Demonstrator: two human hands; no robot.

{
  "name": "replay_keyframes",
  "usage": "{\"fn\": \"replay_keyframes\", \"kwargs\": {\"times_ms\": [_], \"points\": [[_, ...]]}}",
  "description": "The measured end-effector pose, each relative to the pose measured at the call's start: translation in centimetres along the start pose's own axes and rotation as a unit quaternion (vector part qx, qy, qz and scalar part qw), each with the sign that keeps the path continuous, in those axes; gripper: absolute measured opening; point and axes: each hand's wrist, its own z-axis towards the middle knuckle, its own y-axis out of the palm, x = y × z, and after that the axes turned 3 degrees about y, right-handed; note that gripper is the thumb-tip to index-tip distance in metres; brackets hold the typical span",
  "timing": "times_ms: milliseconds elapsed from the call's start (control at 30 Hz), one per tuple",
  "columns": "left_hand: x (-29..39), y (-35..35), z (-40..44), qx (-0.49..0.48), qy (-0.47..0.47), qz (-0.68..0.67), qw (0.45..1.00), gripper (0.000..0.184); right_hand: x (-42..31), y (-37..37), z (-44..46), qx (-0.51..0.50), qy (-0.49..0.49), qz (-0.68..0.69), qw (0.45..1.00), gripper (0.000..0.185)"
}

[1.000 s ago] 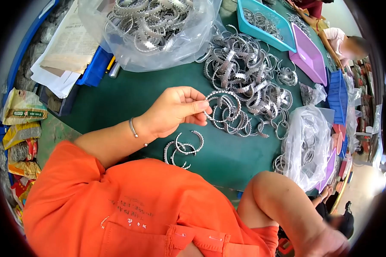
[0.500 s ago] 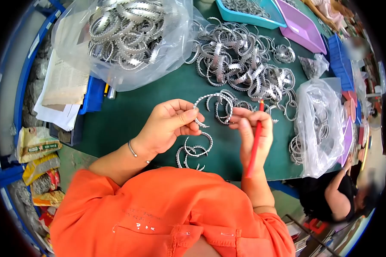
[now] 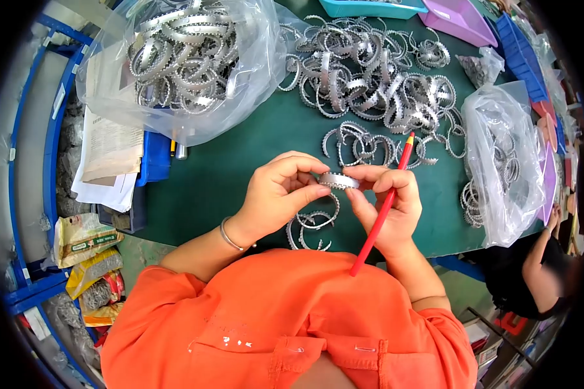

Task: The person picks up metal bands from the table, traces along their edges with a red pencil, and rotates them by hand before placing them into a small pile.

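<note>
Between the fingertips of both hands sits an open silver metal bangle [image 3: 339,181] with toothed edges, its smooth outer band facing up. My left hand [image 3: 280,189] pinches one end of it with thumb and fingers. The other end is pinched by my right hand [image 3: 394,206], which also keeps a red pencil [image 3: 376,227] slanted across its fingers, tip pointing away from me. Several similar loose bangles [image 3: 315,226] lie on the green table [image 3: 230,175] just below my hands. Beyond them is a small group of bangles [image 3: 359,144].
A large heap of bangles [image 3: 334,74] covers the far middle. Clear plastic bags of bangles stand left [image 3: 253,97] and right [image 3: 499,175]. Turquoise [image 3: 370,9] and purple trays [image 3: 459,21] are at the back. Papers [image 3: 113,152] lie left; another person's arm [image 3: 538,259] shows right.
The bangle has turned from showing its round opening to showing its outer band. My hands have come closer together around it. The view has shifted slightly.
</note>
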Motion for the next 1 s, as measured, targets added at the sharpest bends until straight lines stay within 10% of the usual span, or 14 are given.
{"fn": "replay_keyframes", "kwargs": {"times_ms": [467, 733, 1000], "points": [[0.5, 0.3, -0.3, 0.012, 0.077, 0.12, 0.99, 0.02, -0.9, -0.3, 0.3, -0.026, -0.047, -0.035, 0.998, 0.039], [2.3, 0.6, 0.1, -0.021, 0.254, 0.374, 0.892, 0.025, -0.9, -0.4, 0.6, -0.051, -0.093, -0.139, 0.985, 0.034], [1.7, -0.1, -0.6, -0.025, 0.098, 0.277, 0.955, 0.026, -0.8, -1.2, -0.3, -0.007, 0.043, 0.099, 0.994, 0.032]]}}
